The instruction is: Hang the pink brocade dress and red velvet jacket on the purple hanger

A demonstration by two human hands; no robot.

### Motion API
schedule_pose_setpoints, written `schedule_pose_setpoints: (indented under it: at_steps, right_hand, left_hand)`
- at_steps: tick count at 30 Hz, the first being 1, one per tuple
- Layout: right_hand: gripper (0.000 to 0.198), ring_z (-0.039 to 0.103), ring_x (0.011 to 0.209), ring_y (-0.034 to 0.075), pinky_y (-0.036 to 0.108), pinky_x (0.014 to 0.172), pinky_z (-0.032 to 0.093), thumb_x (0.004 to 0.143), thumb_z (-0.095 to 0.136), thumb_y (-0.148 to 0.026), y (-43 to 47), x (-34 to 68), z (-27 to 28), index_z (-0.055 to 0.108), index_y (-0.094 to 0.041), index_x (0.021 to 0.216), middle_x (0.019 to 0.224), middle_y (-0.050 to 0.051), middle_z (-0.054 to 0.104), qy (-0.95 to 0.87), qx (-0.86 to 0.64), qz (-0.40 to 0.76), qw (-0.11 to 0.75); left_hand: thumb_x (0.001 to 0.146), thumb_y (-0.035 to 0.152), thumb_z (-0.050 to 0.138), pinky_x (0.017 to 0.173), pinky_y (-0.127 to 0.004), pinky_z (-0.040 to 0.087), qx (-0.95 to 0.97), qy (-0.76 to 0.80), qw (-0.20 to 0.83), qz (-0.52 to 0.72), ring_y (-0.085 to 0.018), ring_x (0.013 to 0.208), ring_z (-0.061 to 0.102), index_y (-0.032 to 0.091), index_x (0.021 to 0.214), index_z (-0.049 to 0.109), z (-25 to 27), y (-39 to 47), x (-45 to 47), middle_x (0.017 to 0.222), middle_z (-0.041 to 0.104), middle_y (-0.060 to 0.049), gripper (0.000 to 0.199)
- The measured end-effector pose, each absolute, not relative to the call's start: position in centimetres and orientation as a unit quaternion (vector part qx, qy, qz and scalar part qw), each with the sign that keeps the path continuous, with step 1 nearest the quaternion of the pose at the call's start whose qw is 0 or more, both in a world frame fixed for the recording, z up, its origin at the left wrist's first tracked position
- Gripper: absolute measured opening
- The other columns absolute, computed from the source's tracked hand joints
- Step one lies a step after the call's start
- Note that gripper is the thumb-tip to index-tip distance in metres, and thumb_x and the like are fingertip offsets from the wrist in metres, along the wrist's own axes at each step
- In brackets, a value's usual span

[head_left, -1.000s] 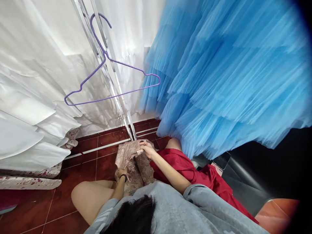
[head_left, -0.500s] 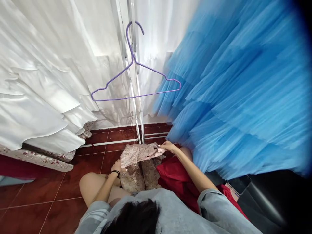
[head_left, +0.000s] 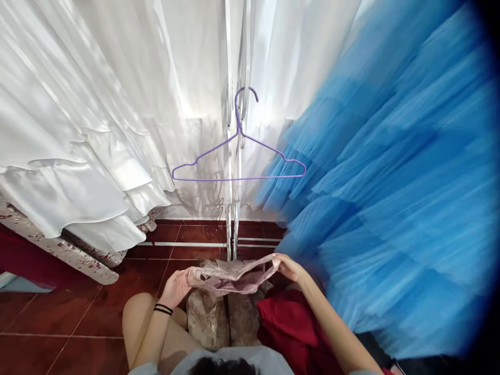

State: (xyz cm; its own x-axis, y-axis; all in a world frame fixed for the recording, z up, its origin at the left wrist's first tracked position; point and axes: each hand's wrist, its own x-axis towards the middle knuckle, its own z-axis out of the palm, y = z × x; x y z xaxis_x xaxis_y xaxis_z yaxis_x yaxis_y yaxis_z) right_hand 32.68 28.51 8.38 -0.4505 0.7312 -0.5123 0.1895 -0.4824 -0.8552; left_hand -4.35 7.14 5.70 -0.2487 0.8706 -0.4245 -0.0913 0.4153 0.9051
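Note:
A pale pink patterned garment point(head_left: 219, 273) stretches between my two hands above my lap, its opening spread and showing the inside. My left hand point(head_left: 178, 286), with dark bands at the wrist, pinches its left end. At the right end, the fingers of my right hand point(head_left: 288, 267) close on the edge. Beneath it lies beige-brown patterned cloth point(head_left: 207, 319); whether it is part of the same garment I cannot tell. Red fabric point(head_left: 283, 323) is bunched on the right side of my lap. Straight ahead a bare purple hanger point(head_left: 239, 179) hangs near the metal uprights.
White satin garments point(head_left: 78, 192) hang at the left, over a floral-patterned roll or edge point(head_left: 94, 268). Layered blue tulle point(head_left: 383, 198) fills the right side. A low white bar point(head_left: 187, 244) runs just above the red tiled floor point(head_left: 97, 323).
Both hands have lifted the pink garment and pulled its edges apart, so it now gapes open. My left hand has come up from beside it. The view has shifted.

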Motion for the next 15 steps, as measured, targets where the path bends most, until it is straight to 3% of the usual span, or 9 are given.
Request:
schedule_pose_setpoints:
  at_steps: [3, 7, 9, 11, 15]
  right_hand:
    - [0.032, 0.061, 0.062, 0.015, 0.028, 0.067, 0.052, 0.064, 0.069, -0.053, 30.2, 31.5, 9.8, 0.058, -0.023, 0.064, 0.061, 0.0, 0.062, -0.433, -0.441, 0.721, 0.314]
    - [0.031, 0.063, 0.061, 0.017, 0.03, 0.067, 0.052, 0.06, 0.081, -0.046, 30.6, 30.4, 10.7, 0.067, -0.019, 0.066, 0.066, 0.005, 0.068, -0.414, -0.401, 0.762, 0.296]
    - [0.026, 0.064, 0.064, 0.017, 0.03, 0.068, 0.053, 0.061, 0.08, -0.043, 31.3, 30.4, 12.4, 0.068, -0.02, 0.066, 0.069, 0.005, 0.07, -0.404, -0.382, 0.762, 0.332]
    - [0.02, 0.067, 0.071, 0.02, 0.033, 0.072, 0.055, 0.061, 0.076, -0.04, 32.5, 30.5, 15.5, 0.069, -0.022, 0.066, 0.073, 0.005, 0.072, -0.394, -0.337, 0.756, 0.401]
    - [0.027, 0.069, 0.099, 0.029, 0.044, 0.089, 0.056, 0.059, 0.072, -0.03, 33.5, 28.5, 23.1, 0.073, -0.022, 0.086, 0.093, 0.009, 0.075, -0.461, -0.238, 0.73, 0.445]
  left_hand:
    - [0.074, 0.052, 0.038, 0.1, -0.048, 0.052, 0.302, 0.639, 0.517, 0.483, -0.031, 0.127, 0.057, 0.026, 0.112, 0.066, 8.0, 8.9, -3.0, 0.127, 0.065, -0.009, 0.053]
    - [0.06, 0.035, 0.065, 0.093, -0.049, 0.054, 0.349, 0.551, 0.627, 0.426, -0.034, 0.103, 0.069, 0.029, 0.088, 0.075, 10.3, 10.4, -1.9, 0.098, 0.075, -0.008, 0.03]
    - [0.054, 0.031, 0.074, 0.089, -0.05, 0.055, 0.356, 0.545, 0.576, 0.494, -0.036, 0.101, 0.07, 0.028, 0.077, 0.075, 11.9, 11.3, -3.0, 0.087, 0.076, -0.006, 0.023]
    - [0.049, 0.033, 0.079, 0.086, -0.051, 0.057, 0.332, 0.562, 0.474, 0.591, -0.039, 0.105, 0.068, 0.028, 0.077, 0.073, 14.2, 12.6, -5.2, 0.085, 0.076, -0.006, 0.029]
    - [0.059, 0.052, 0.077, 0.096, -0.043, 0.055, 0.303, 0.547, 0.324, 0.71, -0.031, 0.124, 0.058, 0.028, 0.104, 0.068, 21.0, 16.5, -10.8, 0.116, 0.072, -0.007, 0.053]
